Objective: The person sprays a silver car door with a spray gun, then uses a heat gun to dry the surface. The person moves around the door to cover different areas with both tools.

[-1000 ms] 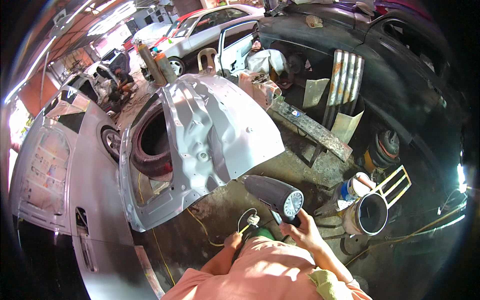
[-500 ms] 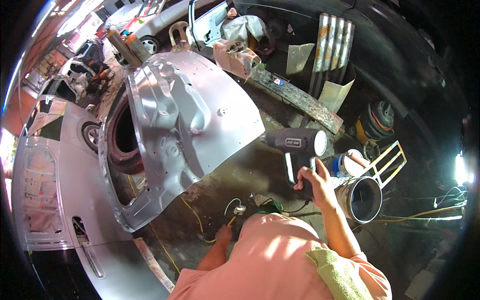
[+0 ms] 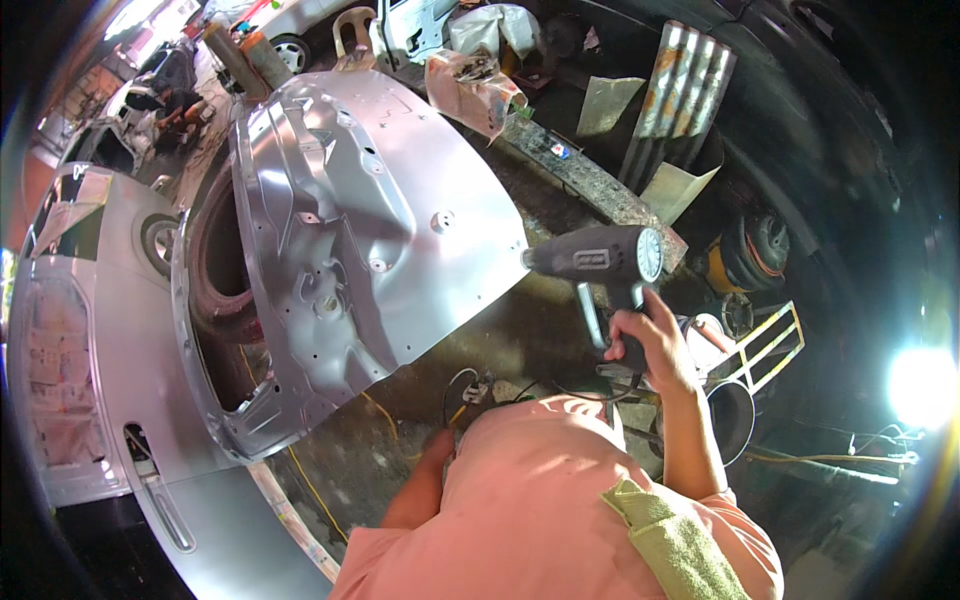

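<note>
My right hand [image 3: 652, 342] is wrapped round the handle of a black heat gun [image 3: 605, 253]. Its nozzle points left, by the right corner of a large silver-grey car body panel [image 3: 460, 190]; whether they touch, I cannot tell. Down by my waist, my left hand [image 3: 440, 440] is closed round a yellow cord [image 3: 458, 412], its fingers partly hidden. Just above it is a small white socket [image 3: 476, 391] with a plug and a dark lead. The panel stands tilted, with stamped recesses and holes.
A grey car [image 3: 150, 330] with paper-masked windows stands left. Beyond the panel lie a long speckled beam [image 3: 590, 185] and a corrugated sheet [image 3: 680, 95]. A metal drum [image 3: 733, 420] stands beside my right forearm. Far right, a bright lamp [image 3: 922, 388] glows. A person [image 3: 183, 108] crouches far left.
The view has shifted, and the panel and grey car appear further left. My right hand and the heat gun sit slightly further right in the picture, with the grip unchanged.
</note>
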`<state>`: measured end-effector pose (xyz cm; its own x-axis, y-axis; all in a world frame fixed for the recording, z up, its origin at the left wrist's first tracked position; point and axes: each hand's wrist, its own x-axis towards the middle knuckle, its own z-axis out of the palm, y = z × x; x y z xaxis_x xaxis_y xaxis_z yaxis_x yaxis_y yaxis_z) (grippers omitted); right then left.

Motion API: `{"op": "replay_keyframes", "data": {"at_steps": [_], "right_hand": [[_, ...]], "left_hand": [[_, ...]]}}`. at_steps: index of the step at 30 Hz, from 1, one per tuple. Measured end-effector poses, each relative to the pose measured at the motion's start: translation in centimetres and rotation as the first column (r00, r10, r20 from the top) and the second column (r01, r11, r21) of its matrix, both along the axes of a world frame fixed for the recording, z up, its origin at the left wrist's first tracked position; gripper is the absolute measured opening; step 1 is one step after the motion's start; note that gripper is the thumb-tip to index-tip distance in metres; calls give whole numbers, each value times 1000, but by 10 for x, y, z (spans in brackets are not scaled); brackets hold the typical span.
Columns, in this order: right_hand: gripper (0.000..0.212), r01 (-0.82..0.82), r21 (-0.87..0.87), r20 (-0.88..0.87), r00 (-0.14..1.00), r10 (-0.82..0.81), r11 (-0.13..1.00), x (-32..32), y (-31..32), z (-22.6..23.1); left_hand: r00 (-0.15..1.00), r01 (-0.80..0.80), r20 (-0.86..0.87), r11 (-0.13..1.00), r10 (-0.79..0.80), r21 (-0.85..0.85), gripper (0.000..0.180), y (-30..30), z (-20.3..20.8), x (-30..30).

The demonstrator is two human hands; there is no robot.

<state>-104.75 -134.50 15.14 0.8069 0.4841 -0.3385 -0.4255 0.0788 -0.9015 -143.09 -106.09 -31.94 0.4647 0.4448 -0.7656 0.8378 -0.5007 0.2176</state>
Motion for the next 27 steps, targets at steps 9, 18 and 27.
{"op": "replay_keyframes", "data": {"at_steps": [9, 18, 27], "right_hand": [[60, -699, -105, 88, 702, 707, 708, -27, 31, 57], [46, -272, -182, 62, 956, 287, 945, 75, 26, 25], [40, -410, -251, 7, 905, 425, 877, 235, 49, -1]], "left_hand": [[1000, 22, 21, 998, -23, 59, 47, -7, 26, 30], [988, -152, 22, 988, 153, -16, 46, -16, 63, 40], [928, -368, -43, 928, 370, 54, 47, -32, 75, 116]]}}
